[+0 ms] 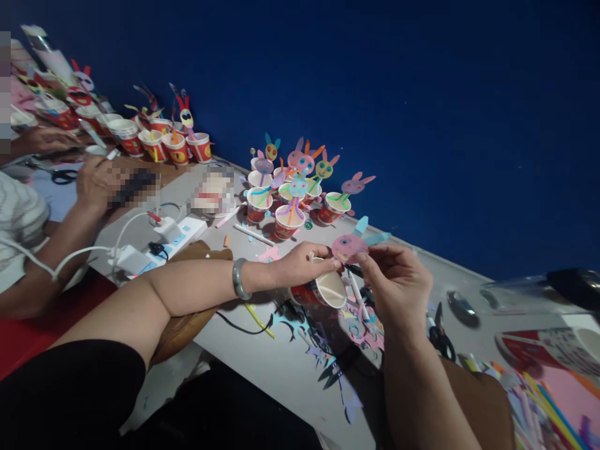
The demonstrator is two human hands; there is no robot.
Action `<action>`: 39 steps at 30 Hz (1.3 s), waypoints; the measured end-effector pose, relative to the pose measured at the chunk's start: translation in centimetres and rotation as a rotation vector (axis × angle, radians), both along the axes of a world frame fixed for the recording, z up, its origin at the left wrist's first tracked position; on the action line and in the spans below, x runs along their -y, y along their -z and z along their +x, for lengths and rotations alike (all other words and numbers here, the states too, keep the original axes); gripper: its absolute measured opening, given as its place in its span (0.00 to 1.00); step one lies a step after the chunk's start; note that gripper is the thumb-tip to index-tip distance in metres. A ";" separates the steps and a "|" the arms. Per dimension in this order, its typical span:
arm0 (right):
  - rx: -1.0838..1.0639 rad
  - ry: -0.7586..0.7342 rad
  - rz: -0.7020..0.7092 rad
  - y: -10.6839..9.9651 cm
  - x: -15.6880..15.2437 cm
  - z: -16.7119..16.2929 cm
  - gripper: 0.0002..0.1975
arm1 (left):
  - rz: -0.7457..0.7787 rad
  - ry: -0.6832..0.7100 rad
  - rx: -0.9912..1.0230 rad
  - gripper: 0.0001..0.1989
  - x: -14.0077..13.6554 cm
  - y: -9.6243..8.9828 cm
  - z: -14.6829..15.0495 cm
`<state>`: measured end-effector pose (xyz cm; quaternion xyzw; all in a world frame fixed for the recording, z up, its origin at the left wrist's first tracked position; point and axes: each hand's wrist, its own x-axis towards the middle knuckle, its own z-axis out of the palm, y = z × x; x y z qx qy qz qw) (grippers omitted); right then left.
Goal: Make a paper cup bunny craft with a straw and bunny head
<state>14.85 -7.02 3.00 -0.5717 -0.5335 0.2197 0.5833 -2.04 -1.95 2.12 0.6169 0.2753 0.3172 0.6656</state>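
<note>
A pink paper bunny face [347, 248] with light blue ears is held up between my two hands. My right hand [400, 284] pinches it at its right side, thumb in front. My left hand [300, 267], a bracelet on its wrist, has thumb and fingers closed at the face's left edge; the fingertips are partly hidden. Just below my left hand a red paper cup [302, 294] shows its white mouth, with a pale strip inside. Paper scraps [360, 328] in pink and blue lie under and beside the cup.
Finished cups with paper animals [289, 217] stand along the wall. A power strip [180, 240] and cables lie left, near a co-worker's hands [100, 181]. Scissors [440, 337], a computer mouse [463, 307] and coloured strips [548, 406] are on the right.
</note>
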 end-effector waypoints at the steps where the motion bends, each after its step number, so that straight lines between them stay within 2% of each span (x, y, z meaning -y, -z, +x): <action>1: -0.007 -0.006 -0.005 0.1 0.0 0.0 0.13 | 0.009 -0.001 0.006 0.09 0.0 0.1 0.0; 11: -0.187 -0.087 -0.110 0.5 -0.5 -0.3 0.25 | -0.005 -0.014 0.038 0.08 -0.1 0.7 0.3; 19: -0.210 -0.140 -0.142 0.9 -0.7 -0.2 0.25 | -0.016 -0.015 0.054 0.07 -0.1 1.0 0.4; 28: -0.224 -0.136 -0.171 0.9 -0.8 -0.3 0.27 | 0.063 -0.036 0.015 0.08 -0.1 0.9 0.4; 39: -0.245 -0.136 -0.163 0.9 -0.7 -0.4 0.29 | 0.118 0.014 0.014 0.11 -0.1 0.9 0.1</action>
